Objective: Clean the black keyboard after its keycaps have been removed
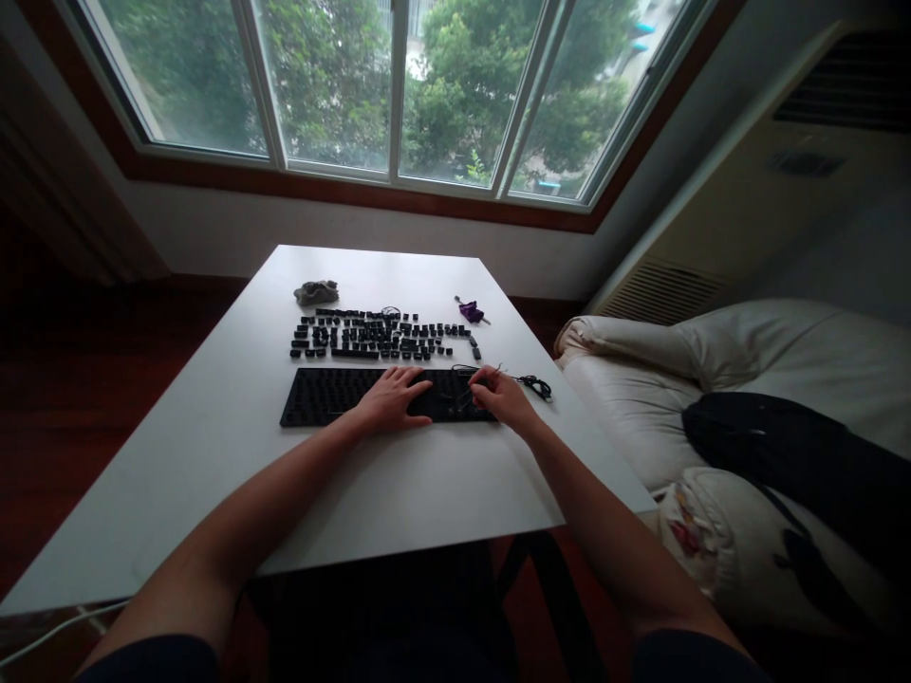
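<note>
A black keyboard (pixel 324 394) lies across the white table in front of me, much of it bare of keycaps. My left hand (pixel 391 398) rests flat on its middle with the fingers spread. Over the keyboard's right end, my right hand (pixel 500 394) is closed in a pinch on a thin wire tool (pixel 466 393). The tool's wire points down toward the keys, and its exact form is too small to tell. Many loose black keycaps (pixel 356 334) are laid out in rows just behind the keyboard. Both palms partly hide the keyboard.
A coiled black cable (pixel 535 386) lies right of the keyboard. Behind the keycaps are a crumpled grey cloth (pixel 317 292) and a purple item (pixel 471 311) with a thin stick. The white table (pixel 356 512) stands beside a cream sofa (pixel 641 365) holding a dark bag (pixel 783 455).
</note>
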Action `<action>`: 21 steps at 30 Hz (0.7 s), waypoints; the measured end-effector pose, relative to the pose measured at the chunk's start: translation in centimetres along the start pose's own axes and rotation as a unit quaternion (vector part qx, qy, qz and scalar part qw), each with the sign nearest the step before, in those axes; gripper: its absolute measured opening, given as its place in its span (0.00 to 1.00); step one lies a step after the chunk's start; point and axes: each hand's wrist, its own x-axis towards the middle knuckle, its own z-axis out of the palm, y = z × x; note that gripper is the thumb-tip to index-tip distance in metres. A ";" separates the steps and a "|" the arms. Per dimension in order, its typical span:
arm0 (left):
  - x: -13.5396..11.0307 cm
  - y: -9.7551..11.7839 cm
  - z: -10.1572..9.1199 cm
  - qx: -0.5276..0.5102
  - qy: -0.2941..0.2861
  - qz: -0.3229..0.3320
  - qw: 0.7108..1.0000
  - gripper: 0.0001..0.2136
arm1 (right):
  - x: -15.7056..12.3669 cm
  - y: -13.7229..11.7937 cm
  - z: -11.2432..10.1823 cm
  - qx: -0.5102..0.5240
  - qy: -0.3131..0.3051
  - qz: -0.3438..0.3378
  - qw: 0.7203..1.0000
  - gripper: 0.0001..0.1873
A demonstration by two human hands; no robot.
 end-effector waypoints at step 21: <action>-0.1 0.0 0.0 0.002 -0.006 -0.003 1.000 0.36 | 0.6 -1.7 0.8 -0.106 -0.186 -0.039 0.976 0.07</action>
